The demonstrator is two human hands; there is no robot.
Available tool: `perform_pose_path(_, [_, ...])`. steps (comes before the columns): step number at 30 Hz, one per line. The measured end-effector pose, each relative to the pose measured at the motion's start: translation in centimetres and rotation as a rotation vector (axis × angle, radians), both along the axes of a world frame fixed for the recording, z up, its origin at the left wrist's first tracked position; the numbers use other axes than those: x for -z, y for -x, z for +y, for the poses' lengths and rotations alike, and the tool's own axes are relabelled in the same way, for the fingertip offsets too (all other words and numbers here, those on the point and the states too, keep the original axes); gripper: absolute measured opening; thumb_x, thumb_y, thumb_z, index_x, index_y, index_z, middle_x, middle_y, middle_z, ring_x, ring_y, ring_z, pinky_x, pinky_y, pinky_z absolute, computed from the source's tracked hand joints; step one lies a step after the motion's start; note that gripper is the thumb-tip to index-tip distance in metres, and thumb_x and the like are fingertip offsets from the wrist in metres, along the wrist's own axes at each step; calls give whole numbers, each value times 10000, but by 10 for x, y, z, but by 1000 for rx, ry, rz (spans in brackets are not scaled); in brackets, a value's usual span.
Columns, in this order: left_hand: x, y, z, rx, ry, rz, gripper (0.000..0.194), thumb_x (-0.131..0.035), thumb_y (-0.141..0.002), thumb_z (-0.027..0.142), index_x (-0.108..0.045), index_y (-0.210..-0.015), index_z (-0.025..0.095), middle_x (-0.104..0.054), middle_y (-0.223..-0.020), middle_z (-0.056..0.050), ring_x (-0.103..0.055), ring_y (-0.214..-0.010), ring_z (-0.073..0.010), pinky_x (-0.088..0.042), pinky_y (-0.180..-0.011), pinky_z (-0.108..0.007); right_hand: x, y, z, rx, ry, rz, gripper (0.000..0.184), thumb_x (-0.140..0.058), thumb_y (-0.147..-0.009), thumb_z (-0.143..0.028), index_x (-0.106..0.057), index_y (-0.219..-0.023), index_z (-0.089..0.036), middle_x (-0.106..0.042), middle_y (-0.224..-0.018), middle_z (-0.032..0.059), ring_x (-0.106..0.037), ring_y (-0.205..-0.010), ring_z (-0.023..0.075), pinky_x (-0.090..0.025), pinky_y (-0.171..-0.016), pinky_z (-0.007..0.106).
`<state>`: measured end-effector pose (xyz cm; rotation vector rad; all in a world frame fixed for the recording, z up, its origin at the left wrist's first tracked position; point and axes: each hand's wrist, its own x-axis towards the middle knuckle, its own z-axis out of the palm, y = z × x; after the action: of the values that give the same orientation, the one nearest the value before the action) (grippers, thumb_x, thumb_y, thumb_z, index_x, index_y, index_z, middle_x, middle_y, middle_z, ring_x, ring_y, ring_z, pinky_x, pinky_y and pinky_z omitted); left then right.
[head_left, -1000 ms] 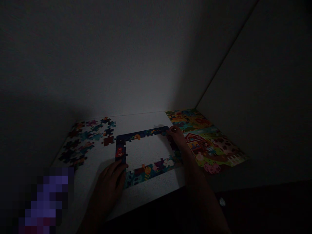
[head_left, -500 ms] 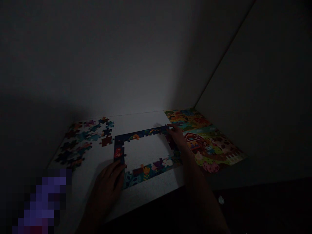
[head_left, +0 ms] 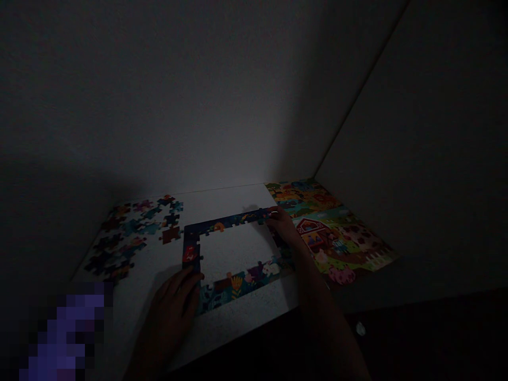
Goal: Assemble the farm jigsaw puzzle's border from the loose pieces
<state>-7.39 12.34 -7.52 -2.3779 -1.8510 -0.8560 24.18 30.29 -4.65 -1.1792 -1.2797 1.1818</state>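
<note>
A jigsaw border (head_left: 226, 292) in dark blue and teal, with small pictures on it, lies on the white tabletop around a bare middle. My left hand (head_left: 174, 296) rests flat at its lower left corner, fingers stretched out and fingertips touching the left side. At the upper right corner my right hand (head_left: 282, 225) has its fingers bent and drawn together on a puzzle piece, mostly hidden beneath them. My right forearm crosses over the lower right corner of the border and hides part of the right side.
Loose puzzle pieces (head_left: 135, 227) spread over the left of the table, a brown-red piece (head_left: 171, 235) close to the border. On the right lie a farm picture (head_left: 337, 243) and an animal picture (head_left: 305, 196). A wall (head_left: 222, 106) rises behind. The light is dim.
My right hand's fingers have curled in and moved slightly down onto the upper right corner, where a white gap showed before. My left hand stays on the border. The view has shifted a little.
</note>
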Motion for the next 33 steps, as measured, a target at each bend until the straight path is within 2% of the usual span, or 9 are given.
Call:
perform_pose_path(4, [-2, -1, 0, -1, 2, -21, 337, -410, -948, 364, -685, -1117, 264, -641, -1247, -65, -599, -1125, -267, -511, -958, -464, -4, -3, 0, 25, 35, -48, 280, -658, -602, -295, -615, -855, -183, -608, -657, -34, -502, -504, 105, -396, -483, 230])
perform_pose_path(8, [-3, -2, 0, -9, 17, -31, 322, -426, -940, 363, -681, -1116, 275, -640, -1251, -53, -598, -1126, -260, -507, -969, -458, -4, -7, 0, 54, 44, -84, 338, -652, -627, -353, -652, -911, -169, -637, -687, -8, -536, -515, 117, -440, -500, 248])
perform_pose_path(14, [-3, -1, -1, -3, 2, -8, 326, -413, -953, 352, -679, -1125, 275, -637, -1247, -55, -601, -1118, -263, -519, -944, -459, 1, -7, 3, 99, 63, -105, 346, -683, -609, -387, -580, -881, -201, -629, -669, -19, -563, -482, 135, -447, -440, 246])
perform_pose_path(18, [-4, -1, 0, -1, -17, -6, 328, -413, -955, 356, -676, -1132, 274, -640, -1243, -57, -602, -1118, -267, -516, -945, -466, 2, -7, 3, 134, 20, -92, 306, -664, -632, -404, -566, -850, -213, -634, -695, -13, -591, -518, 143, -474, -464, 249])
perform_pose_path(23, [-4, 1, 1, 42, -25, 14, 327, -417, -953, 352, -673, -1134, 257, -642, -1232, -70, -612, -1102, -265, -526, -933, -459, 0, -9, 2, 87, 13, -154, 339, -619, -672, -410, -655, -922, -183, -662, -729, 9, -580, -555, 138, -475, -505, 252])
perform_pose_path(27, [-3, 1, 0, 18, -17, -3, 336, -410, -958, 371, -678, -1126, 260, -640, -1236, -67, -607, -1111, -267, -512, -957, -467, -2, -7, 1, 59, -42, -243, 279, -617, -699, -352, -686, -909, -183, -697, -809, 30, -603, -657, 148, -484, -589, 259])
perform_pose_path(33, [-6, -2, -1, 8, 10, -28, 328, -412, -958, 364, -670, -1136, 269, -633, -1253, -65, -595, -1136, -271, -507, -964, -483, 0, -4, 1, 51, -40, -179, 252, -610, -697, -370, -649, -872, -194, -630, -688, -5, -533, -524, 124, -433, -497, 247])
